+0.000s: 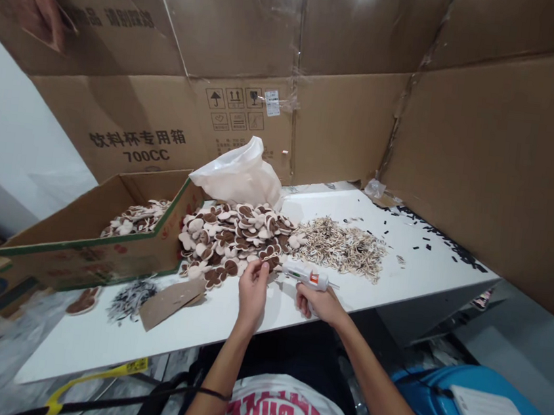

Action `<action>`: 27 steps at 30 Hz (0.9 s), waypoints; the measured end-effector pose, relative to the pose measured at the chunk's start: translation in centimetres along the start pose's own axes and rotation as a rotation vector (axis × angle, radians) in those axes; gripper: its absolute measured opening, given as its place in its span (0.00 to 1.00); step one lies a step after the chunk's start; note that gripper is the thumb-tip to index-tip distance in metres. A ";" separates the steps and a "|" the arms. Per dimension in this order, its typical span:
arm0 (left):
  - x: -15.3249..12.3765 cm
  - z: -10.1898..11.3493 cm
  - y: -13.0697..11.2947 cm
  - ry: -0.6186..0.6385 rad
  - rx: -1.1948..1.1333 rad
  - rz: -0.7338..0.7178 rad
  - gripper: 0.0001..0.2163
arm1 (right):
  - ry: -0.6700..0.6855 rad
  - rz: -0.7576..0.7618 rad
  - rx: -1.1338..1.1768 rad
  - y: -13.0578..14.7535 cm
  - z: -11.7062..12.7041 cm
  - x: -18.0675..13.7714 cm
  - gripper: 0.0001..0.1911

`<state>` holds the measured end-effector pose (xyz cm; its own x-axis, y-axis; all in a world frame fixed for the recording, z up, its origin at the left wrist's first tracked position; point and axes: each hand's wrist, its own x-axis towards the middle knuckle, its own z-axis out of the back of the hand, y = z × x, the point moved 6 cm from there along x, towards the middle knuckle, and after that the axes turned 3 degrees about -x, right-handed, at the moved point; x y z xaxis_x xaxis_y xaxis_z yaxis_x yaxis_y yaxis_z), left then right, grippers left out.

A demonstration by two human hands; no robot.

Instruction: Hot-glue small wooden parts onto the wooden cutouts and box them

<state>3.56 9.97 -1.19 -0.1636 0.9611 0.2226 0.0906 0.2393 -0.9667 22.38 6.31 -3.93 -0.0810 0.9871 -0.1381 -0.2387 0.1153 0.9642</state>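
Observation:
My right hand (320, 302) is wrapped round the grip of a white hot glue gun (300, 272), whose nozzle end points left. Pinched in my left hand (252, 292) is a brown and cream fabric patch (270, 258), close to the glue gun's tip. Whether the nozzle touches the patch cannot be made out. Just beyond my left hand lies a heap of similar brown and cream patches (232, 232). A pile of thin beige loops or strips (343, 241) spreads behind the glue gun.
An open cardboard box (88, 260) with more patches stands left. Cardboard walls (345, 122) enclose the white table (226, 318). A white bag (245, 174) sits behind the heap. Grey scraps (131, 298), a cardboard piece (171, 302) and small black pieces (444, 241) lie about. A blue stool (465, 399) stands right.

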 end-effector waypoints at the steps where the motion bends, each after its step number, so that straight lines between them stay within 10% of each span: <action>1: 0.0 0.0 0.0 -0.002 -0.001 -0.001 0.20 | -0.002 -0.003 -0.007 0.0 0.0 0.0 0.23; 27: 0.1 0.1 0.1 -0.003 -0.003 0.019 0.19 | -0.039 -0.023 -0.022 -0.3 0.1 0.1 0.23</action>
<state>3.46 10.04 -1.25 -0.1649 0.9650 0.2038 0.0965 0.2214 -0.9704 22.54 6.43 -4.18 -0.0371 0.9879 -0.1509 -0.2614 0.1361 0.9556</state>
